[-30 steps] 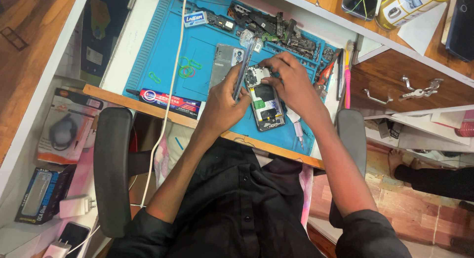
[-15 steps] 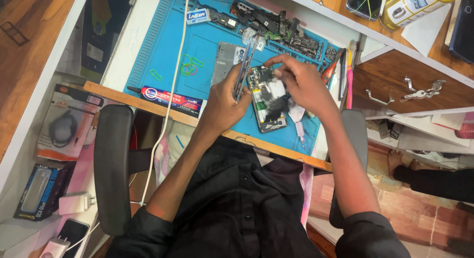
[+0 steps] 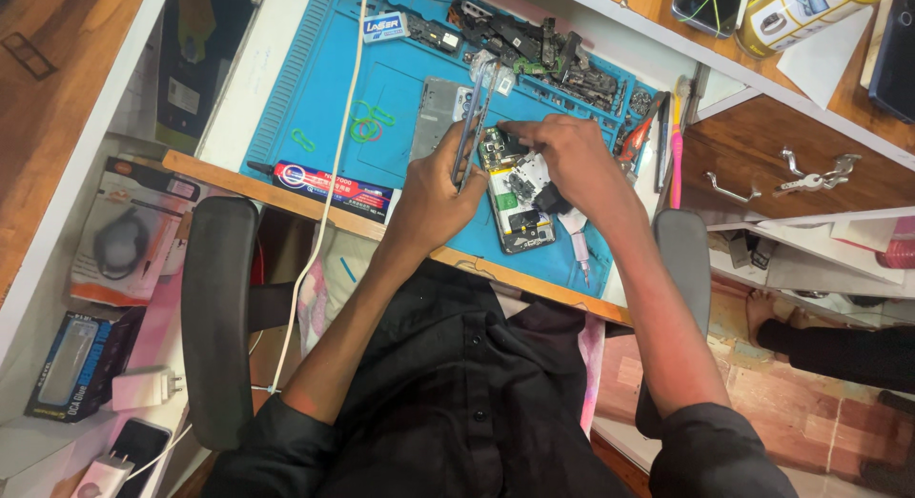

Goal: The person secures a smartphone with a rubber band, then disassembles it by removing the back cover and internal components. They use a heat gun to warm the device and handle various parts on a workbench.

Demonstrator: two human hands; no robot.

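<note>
Opened phone on blue mat

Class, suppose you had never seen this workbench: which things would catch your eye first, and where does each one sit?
First, the bright blue work mat covering the bench top. At its middle lies an opened phone with its insides bare; the right hand rests on its upper end, while the left hand beside it holds thin metal tweezers. A heap of dark phone parts lines the mat's far edge.

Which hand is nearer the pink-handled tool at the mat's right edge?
Right. The right hand works on the opened phone, just beside the pink-handled tool; the left hand, holding tweezers, sits farther away.
</note>
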